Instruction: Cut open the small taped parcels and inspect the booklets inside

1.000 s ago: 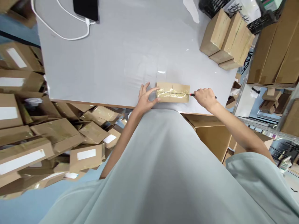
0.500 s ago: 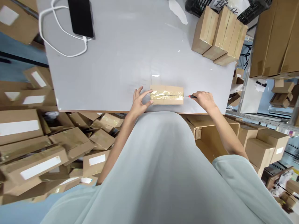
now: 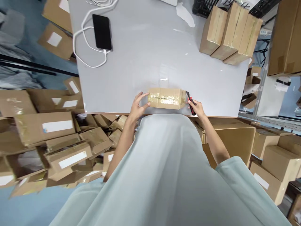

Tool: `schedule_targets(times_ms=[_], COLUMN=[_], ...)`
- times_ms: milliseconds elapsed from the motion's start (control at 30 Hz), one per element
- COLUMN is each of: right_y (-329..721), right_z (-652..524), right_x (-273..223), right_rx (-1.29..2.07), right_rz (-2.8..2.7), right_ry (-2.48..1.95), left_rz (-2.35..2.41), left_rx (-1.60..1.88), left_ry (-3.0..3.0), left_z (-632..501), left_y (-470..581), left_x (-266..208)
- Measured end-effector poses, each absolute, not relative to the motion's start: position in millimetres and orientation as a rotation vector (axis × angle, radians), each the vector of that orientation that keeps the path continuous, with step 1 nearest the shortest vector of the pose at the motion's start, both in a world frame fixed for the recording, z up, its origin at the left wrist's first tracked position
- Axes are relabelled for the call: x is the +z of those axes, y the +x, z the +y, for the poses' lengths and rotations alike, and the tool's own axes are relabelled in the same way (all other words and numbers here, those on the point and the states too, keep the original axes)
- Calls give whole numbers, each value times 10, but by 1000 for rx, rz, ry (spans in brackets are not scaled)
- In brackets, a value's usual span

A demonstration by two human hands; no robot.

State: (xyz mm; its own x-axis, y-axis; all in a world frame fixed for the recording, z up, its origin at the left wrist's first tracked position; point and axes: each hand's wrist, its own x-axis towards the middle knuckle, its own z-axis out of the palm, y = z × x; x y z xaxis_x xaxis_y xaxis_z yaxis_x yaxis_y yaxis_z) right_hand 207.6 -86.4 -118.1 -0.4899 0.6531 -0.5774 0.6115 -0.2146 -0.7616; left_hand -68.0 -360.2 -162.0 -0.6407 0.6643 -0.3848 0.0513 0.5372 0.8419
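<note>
A small cardboard box [image 3: 164,98] with shiny clear tape along its top lies near the front edge of the grey table [image 3: 131,56]. My left hand [image 3: 138,105] grips the box's left end, the thumb and a finger against its corners. In my right hand [image 3: 197,108] is a box cutter [image 3: 191,103] with a black and red handle. Its blade end points away from me, close beside the box's right end. Whether the blade touches the cardboard I cannot tell.
A black phone [image 3: 102,32] with a white cable [image 3: 77,51] lies at the table's far left. Three taped boxes [image 3: 230,34] stand at the back right by a black crate [image 3: 203,7]. Many cartons [image 3: 68,157] are heaped below left; a large open carton [image 3: 232,141] is below right.
My right hand has come left to the box's right end and turned the cutter from sideways to upright in view. The box has tipped slightly, showing its right end. The view has shifted left.
</note>
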Motion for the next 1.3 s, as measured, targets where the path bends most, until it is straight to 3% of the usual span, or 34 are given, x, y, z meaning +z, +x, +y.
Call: schedule_targets(times_ms=[233, 500, 633, 933, 1133, 1300], right_y=[1711, 1791, 1792, 1744, 1641, 1519], right_z=[-1130, -741, -740, -874, -1025, -1414], right_x=[-971, -343, -330, -368, -33, 210], right_rx=[1867, 1171, 1024, 876, 623, 885], right_rz=[-1815, -2313, -2502, -2636, -2822, -2940], right_ry=[-1578, -1507, -1588, -1575, -1610, -1456], left_rz=[2036, 1660, 1708, 2014, 2014, 1999], left_rx=[1112, 1202, 1114, 1209, 1182, 1188], left_ry=[437, 474, 549, 605, 591, 577], left_z=[-3613, -2832, -2706, -2601, -2520, -2510], left_y=[-736, -222, -150, -444, -475, -507], left_x=[-1695, -2022, -1816, -877, -865, -853])
